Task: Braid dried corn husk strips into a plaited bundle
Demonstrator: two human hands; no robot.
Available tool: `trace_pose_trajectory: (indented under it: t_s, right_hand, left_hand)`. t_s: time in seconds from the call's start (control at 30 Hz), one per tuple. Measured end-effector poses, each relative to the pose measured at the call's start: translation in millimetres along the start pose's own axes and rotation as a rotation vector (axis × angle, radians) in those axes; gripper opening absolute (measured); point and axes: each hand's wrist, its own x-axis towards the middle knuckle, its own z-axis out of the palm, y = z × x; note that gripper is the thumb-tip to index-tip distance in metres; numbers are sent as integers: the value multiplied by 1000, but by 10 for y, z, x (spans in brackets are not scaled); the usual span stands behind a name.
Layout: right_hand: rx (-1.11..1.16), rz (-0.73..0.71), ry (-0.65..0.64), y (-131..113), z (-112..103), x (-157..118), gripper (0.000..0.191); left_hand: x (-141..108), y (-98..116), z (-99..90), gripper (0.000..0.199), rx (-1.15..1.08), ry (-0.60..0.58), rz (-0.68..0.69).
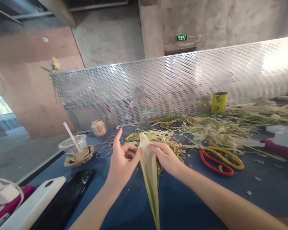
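Observation:
A long, pale green corn husk [150, 172] hangs down over the blue table, its wide end up and its narrow end toward me. My right hand [166, 156] pinches the husk's upper right edge between thumb and fingers. At the husk's left edge is my left hand [122, 161], with the thumb tip against it, the index finger curled toward the thumb and another finger raised. Behind the hands lies a pile of shredded dry husk strips [168, 137].
Scissors [217, 161] with red and yellow handles lie at the right. At the left are a plastic cup [74, 145] with a straw, a black phone [67, 198], a white case [38, 204] and string [107, 147]. A perforated metal screen [139, 92] stands behind the table.

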Motion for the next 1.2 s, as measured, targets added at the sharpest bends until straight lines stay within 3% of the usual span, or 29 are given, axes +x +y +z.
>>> trace_pose_trajectory:
  t_s: [0.13,0.37,0.53,0.63,0.8,0.97,1.2]
  right_hand:
    - [-62,31,-32,34,8,-17,26]
    - [324,287,-67,-46,-4,28,20]
    - [501,311,-154,12,-36,55,17]
    - [325,213,-158,20,-62,54,20]
    - [9,-59,-26,22,-61,42,17]
    - [-76,-77,60,57,-50,57,12]
    - [-88,-116,15,21,-57,44,15]
  left_hand:
    - [27,-36,4,81,-22,12,1]
    - [72,-14,-10,82,-334,13,-205]
    - [82,-19,36,79,-623,-45,-385]
    - [70,-46,47,81,-508,-42,-297]
    - [6,-81,53,76,-101,-23,-37]
    - [-30,-108,78,71,57,-53,53]
    - [-55,-65,77,78,110,-9,123]
